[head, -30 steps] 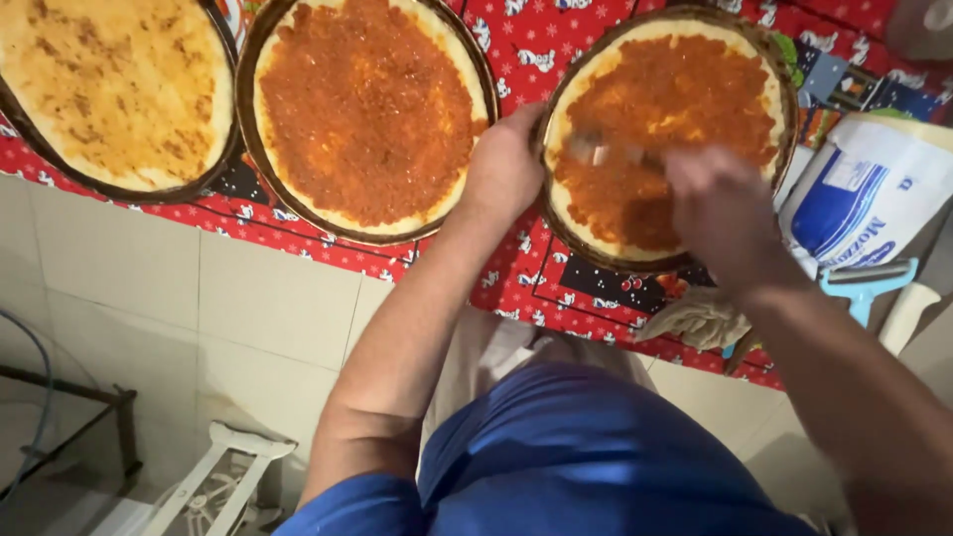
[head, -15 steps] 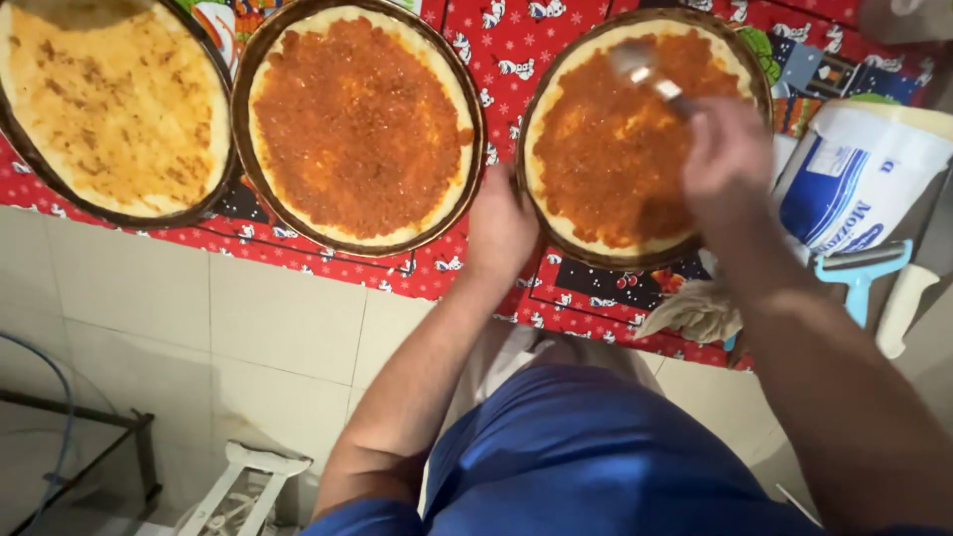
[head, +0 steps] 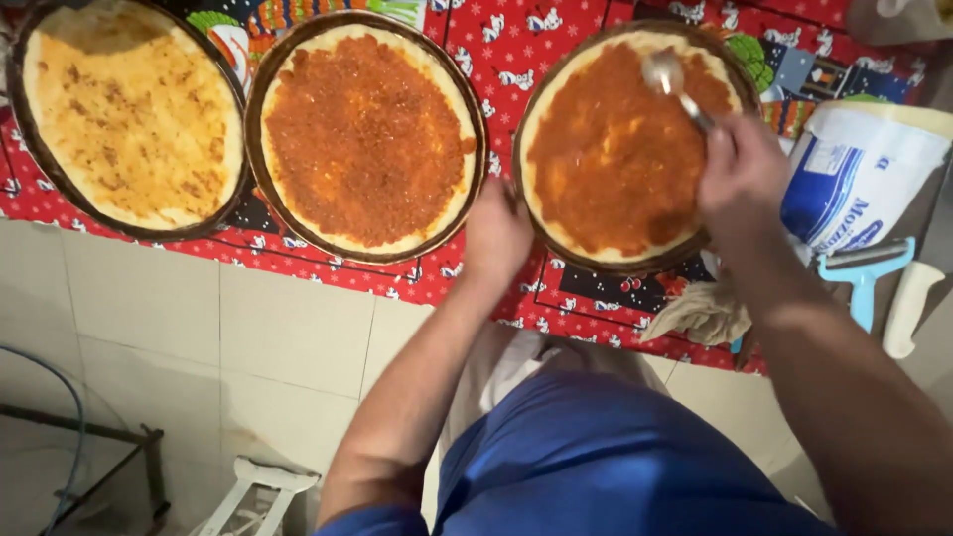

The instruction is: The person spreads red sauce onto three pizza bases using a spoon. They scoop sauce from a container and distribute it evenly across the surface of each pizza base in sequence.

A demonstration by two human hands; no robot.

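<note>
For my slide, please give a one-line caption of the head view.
Right hand spreads tomato sauce with a spoon over the right pizza base; left hand steadies its pan.

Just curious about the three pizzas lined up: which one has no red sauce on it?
The leftmost pizza: its top is bare yellow-golden. The middle pizza and the right pizza, where the right hand holds a spoon, are covered in red sauce.

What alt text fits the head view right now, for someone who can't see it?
Seen from above, the right hand holds a spoon over a sauced pizza base while the left hand steadies its pan's rim. To the left on a red cloth lie another sauced base and a plain base.
</note>
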